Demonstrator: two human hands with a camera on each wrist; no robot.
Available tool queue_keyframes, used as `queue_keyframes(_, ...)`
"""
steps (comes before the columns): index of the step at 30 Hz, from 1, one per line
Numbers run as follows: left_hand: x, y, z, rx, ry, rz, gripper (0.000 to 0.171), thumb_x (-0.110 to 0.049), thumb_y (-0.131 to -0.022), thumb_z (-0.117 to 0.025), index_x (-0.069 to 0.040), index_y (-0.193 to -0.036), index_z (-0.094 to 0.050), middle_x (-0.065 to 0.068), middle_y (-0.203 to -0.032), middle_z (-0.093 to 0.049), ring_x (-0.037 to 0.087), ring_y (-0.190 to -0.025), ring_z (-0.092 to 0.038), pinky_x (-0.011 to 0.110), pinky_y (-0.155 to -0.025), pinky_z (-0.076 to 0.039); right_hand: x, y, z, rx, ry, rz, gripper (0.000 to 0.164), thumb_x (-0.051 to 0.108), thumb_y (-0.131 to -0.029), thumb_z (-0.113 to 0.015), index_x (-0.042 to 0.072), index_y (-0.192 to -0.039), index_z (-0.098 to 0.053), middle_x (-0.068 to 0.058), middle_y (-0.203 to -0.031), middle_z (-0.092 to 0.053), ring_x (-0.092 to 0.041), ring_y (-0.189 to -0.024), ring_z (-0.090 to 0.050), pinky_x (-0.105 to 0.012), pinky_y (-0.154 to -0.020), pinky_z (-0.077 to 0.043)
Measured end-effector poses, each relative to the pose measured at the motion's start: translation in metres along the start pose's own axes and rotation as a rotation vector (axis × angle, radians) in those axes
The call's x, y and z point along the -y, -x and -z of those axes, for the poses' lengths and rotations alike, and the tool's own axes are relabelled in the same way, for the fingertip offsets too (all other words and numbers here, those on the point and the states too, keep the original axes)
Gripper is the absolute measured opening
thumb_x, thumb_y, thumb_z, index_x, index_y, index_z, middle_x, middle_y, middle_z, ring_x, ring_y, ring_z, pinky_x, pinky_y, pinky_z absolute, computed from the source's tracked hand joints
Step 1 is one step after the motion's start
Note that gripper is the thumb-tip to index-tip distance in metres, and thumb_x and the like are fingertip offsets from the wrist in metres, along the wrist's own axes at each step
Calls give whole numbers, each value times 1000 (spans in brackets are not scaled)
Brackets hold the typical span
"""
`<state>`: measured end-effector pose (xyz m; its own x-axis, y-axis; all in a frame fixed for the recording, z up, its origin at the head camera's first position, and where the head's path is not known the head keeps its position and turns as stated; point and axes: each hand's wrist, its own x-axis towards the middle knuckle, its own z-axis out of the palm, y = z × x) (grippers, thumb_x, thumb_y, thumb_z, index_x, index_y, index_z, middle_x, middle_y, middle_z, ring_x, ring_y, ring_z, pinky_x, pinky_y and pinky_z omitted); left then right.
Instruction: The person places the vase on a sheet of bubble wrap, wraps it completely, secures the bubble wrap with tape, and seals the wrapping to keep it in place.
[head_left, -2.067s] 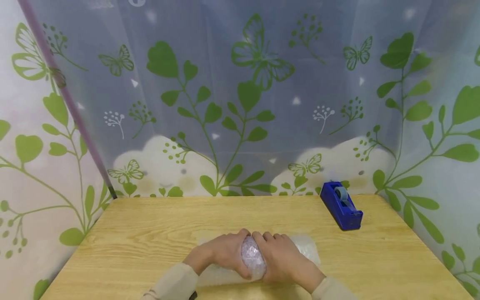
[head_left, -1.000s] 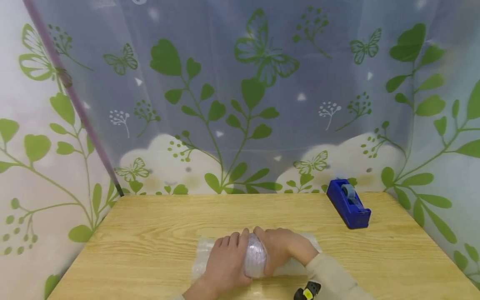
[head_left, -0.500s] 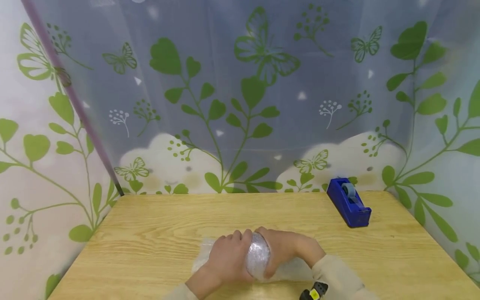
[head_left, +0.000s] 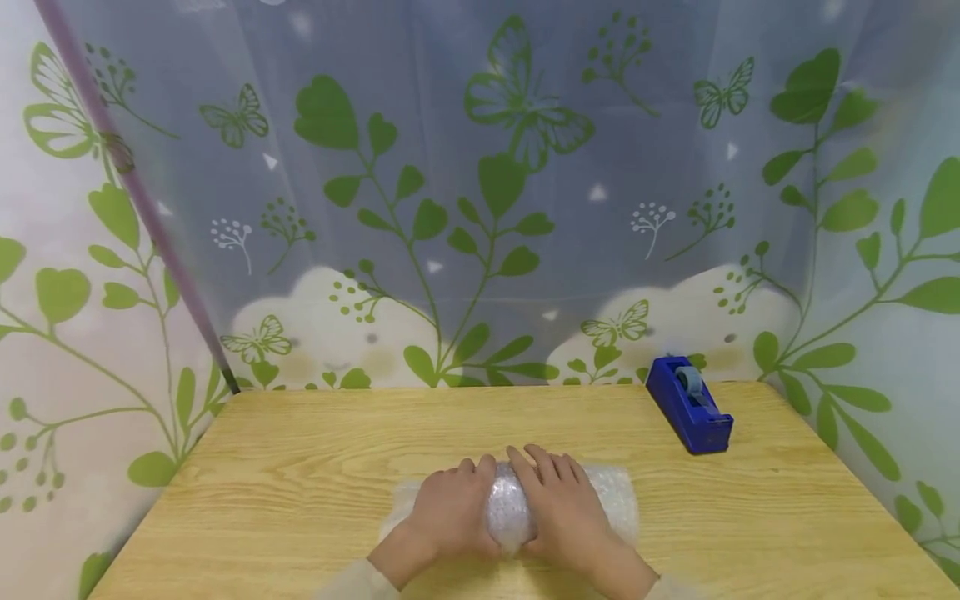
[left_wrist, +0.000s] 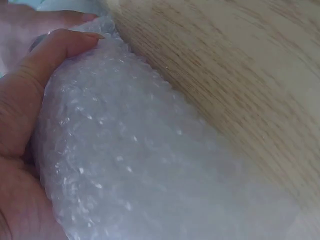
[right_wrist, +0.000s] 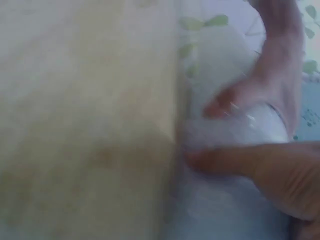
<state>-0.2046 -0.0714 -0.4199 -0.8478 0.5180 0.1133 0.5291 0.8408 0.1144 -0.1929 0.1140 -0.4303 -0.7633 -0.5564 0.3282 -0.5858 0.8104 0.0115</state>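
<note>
Both hands grip one bubble-wrapped bundle (head_left: 510, 510), rounded and shiny, lying crosswise near the front of the wooden table. My left hand (head_left: 454, 515) curls over its left part, thumb toward me. My right hand (head_left: 572, 518) grips the right part, fingers over the top and thumb near the other thumb. Loose, flatter ends of bubble wrap stick out beyond each hand. In the left wrist view the clear bubble wrap (left_wrist: 135, 150) runs away from the palm in a wide layer. What it encloses is hidden. The right wrist view is blurred, with both thumbs pressing the wrap (right_wrist: 220, 200).
A blue tape dispenser (head_left: 690, 408) with a roll of clear tape stands at the table's back right. The wooden table (head_left: 337, 433) ends at a curtain (head_left: 420, 167) printed with leaves and butterflies. More of this cloth hangs at both sides.
The right hand has turned from a bent-wrist hold to one with fingers pointing forward over the bundle. Its wrist strap is out of sight now. The left hand keeps its hold.
</note>
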Motion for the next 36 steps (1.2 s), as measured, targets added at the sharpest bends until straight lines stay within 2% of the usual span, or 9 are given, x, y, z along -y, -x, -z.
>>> queue_keyframes(4,4,-5,1,68,66,33,92,-51,-54,-83,-6,-125,-47,6,-91,-58,18,-69,-58,32,-54,-48,2,3,-11,-136,63,5,109,41,-49,-92,10,-140,-41,-14,-120,-53,-34,-104,-53,-48,-90,-42)
queue_keyframes(9,9,-12,9,148,124,24,90,-49,-53,-84,-6,-123,-48,1,-87,-57,15,-69,-55,30,-54,-46,-1,4,-17,-178,29,15,113,41,-51,-92,12,-145,-36,-15,-124,-51,-33,-102,-55,-47,-87,-45)
queue_keyframes(13,11,-16,19,252,204,19,84,-45,-55,-85,-5,-120,-49,-1,-87,-57,13,-71,-55,29,-59,-47,-4,5,-15,-131,29,25,112,46,-54,-90,8,-145,-36,-13,-123,-54,-31,-105,-56,-46,-89,-46)
queue_keyframes(18,13,-18,26,358,338,-3,69,-36,-57,-86,-9,-110,-51,-4,-85,-56,11,-72,-55,27,-63,-47,-2,6,-5,-39,41,10,106,52,-54,-87,4,-137,-42,-12,-115,-57,-30,-100,-58,-45,-83,-49)
queue_keyframes(24,21,-18,20,481,667,-37,45,-16,-59,-83,-12,-96,-56,-3,-83,-58,11,-71,-56,26,-64,-49,-2,3,13,86,-19,50,87,51,-58,-83,4,-123,-49,-9,-104,-59,-26,-85,-60,-41,-70,-51)
queue_keyframes(27,23,-18,16,508,759,-54,40,-13,-60,-82,-12,-92,-59,-2,-81,-61,11,-70,-57,26,-64,-50,-4,-2,22,187,-74,81,79,49,-59,-83,6,-116,-50,-6,-98,-57,-22,-78,-58,-36,-64,-50)
queue_keyframes(30,21,-15,17,490,719,-25,52,-24,-60,-84,-10,-102,-56,-3,-87,-58,11,-76,-56,27,-68,-49,-7,-8,27,289,-108,80,77,48,-58,-83,9,-114,-48,-4,-97,-56,-20,-77,-57,-35,-62,-49)
queue_keyframes(34,13,-10,25,387,463,13,89,-47,-57,-84,-6,-126,-47,1,-105,-56,15,-91,-55,32,-77,-48,-10,-13,28,358,-139,71,76,45,-57,-84,10,-113,-47,-3,-97,-55,-19,-77,-57,-35,-63,-50)
queue_keyframes(36,8,-8,30,308,315,-6,97,-53,-56,-84,-6,-132,-46,3,-111,-58,18,-96,-56,36,-79,-48,-12,-15,28,383,-176,61,75,42,-56,-85,10,-112,-47,-2,-96,-55,-17,-76,-57,-33,-63,-50)
